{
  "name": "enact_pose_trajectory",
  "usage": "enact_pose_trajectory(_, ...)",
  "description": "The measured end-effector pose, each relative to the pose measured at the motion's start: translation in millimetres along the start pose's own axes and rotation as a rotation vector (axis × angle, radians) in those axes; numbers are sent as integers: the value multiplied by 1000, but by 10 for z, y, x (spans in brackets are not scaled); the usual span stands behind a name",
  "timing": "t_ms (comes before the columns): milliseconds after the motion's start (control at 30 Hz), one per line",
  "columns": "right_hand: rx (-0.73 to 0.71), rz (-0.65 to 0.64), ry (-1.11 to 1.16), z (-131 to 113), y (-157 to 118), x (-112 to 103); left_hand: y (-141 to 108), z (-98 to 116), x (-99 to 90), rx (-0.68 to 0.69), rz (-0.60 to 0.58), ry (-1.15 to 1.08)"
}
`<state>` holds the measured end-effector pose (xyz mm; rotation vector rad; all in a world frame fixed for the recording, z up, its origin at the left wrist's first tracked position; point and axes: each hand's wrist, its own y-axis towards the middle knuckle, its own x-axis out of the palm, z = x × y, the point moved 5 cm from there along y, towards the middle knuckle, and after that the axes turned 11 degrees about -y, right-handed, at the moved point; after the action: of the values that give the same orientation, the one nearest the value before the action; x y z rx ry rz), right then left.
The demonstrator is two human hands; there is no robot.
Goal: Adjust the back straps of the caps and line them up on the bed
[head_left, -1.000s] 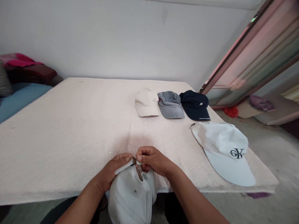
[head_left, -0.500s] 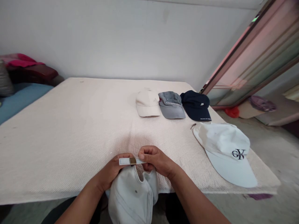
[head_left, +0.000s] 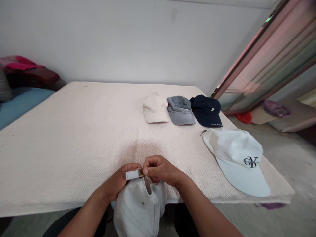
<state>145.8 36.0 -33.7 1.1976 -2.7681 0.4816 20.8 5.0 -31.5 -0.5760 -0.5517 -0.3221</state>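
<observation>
A white baseball cap (head_left: 135, 207) hangs at the table's front edge, its back opening facing up. My left hand (head_left: 120, 179) is closed on the cap beside the strap's brass buckle (head_left: 141, 173). With thumb and finger, my right hand (head_left: 160, 169) pinches the strap right at the buckle. The loose white strap end (head_left: 132, 174) sticks out to the left over my left fingers. Part of the strap is hidden under my right fingers.
A larger white cap (head_left: 237, 148) with black letters lies at the table's right. Behind it stand a cream cap (head_left: 155, 108), a grey cap (head_left: 181, 111) and a navy cap (head_left: 206, 110) in a row. A pale cloth covers the table (head_left: 74, 138); a wall rises behind.
My right fingers have slid left along the strap up to the buckle. The strap end now tilts, and less strap shows between buckle and right hand.
</observation>
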Motion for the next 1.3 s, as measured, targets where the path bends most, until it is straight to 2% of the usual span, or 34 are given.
enact_pose_trajectory(133, 64, 39, -80, 19, 14, -13, 19, -78, -85, -81, -21, -89)
enact_pose_trajectory(300, 82, 52, -159, 74, 26, -9, -4, -65, -105, -96, -82, 68)
enact_pose_trajectory(567, 59, 67, -52, 69, 12, -29, -10, -56, -75, -126, -66, -12)
enact_pose_trajectory(733, 36, 115, 49, 44, -13, -81, 18, -51, -82, -105, -72, -98)
enact_pose_trajectory(967, 23, 137, 71, 38, -55, -130, 56, -57, -51, -106, -82, -95)
enact_pose_trajectory(1133, 21, 140, 73, 45, -75, -149, 75, -90, -47, -119, -46, -104)
enact_pose_trajectory(1300, -1, 109, 50, -3, -133, -133, 63, 9, -56, -28, 17, -209)
